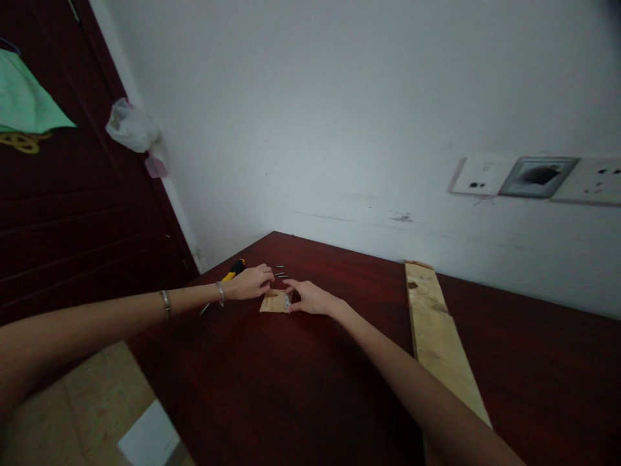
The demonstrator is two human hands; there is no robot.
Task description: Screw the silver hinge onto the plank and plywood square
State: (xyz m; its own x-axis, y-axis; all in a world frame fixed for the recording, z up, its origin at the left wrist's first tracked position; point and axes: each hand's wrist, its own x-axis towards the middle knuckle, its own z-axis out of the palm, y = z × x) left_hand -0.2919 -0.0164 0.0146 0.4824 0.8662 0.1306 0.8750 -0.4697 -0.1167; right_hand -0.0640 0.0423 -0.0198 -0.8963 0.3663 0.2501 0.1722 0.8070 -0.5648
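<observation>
A small square wooden block (273, 302) lies on the dark red table (301, 375) with a small metal piece (287, 300) on its right edge. My right hand (310, 298) rests against that edge, fingers curled round the metal piece. My left hand (250, 283) hovers just behind the block, fingers pinched together near a few loose screws (281, 272); what it pinches is too small to make out. A yellow and black screwdriver (233, 270) lies under my left hand and wrist.
A long pale wooden plank (439, 336) lies on the table to the right. The white wall behind carries socket plates (538, 176). A dark door (72, 194) stands at left with a plastic bag (132, 126) hanging on it. Tiled floor (97, 401) shows beyond the table's left edge.
</observation>
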